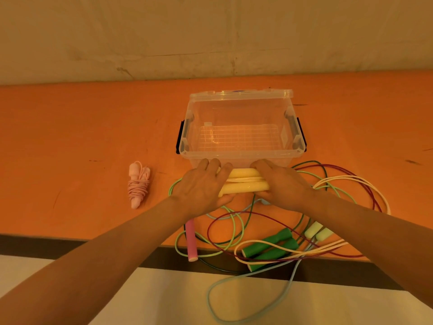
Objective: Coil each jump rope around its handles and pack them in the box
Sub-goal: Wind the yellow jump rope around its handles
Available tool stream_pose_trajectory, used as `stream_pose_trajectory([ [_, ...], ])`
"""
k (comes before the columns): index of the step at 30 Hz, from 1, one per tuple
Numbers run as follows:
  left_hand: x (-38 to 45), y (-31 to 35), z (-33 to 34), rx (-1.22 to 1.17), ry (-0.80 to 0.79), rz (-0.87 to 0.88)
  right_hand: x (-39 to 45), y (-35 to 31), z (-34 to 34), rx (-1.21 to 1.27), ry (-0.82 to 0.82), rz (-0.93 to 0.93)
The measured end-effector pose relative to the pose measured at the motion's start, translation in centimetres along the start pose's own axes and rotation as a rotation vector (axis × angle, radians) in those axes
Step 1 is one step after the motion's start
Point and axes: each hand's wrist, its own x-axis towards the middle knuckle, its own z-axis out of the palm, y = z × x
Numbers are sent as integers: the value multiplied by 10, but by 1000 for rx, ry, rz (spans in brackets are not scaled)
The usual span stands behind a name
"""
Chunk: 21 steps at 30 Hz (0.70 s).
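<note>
Single head view: worn camera, looks forward and steeply down across orange table [70, 137], near edge below, far edge against wall [210, 31]; close, wide-angle, arm's reach.

Clear glossy plastic box [241, 127], matt foam-like yellow handles [243, 181], smooth matt orange tabletop [82, 137].
</note>
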Motion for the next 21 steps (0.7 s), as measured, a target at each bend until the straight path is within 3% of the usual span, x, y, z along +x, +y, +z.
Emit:
stream_pose_trajectory([
  [7,0,3,3,-18,-26,-49,0,4,5,26,25,3],
  [10,0,-1,5,-3,-43,-70,-1,5,4,129,24,68],
  [17,-10,-15,9,23,-63,-56,-1,35,2,426,-165,131],
  [21,-16,-20,12,-39,-86,-15,-5,48,3,479,-108,75],
])
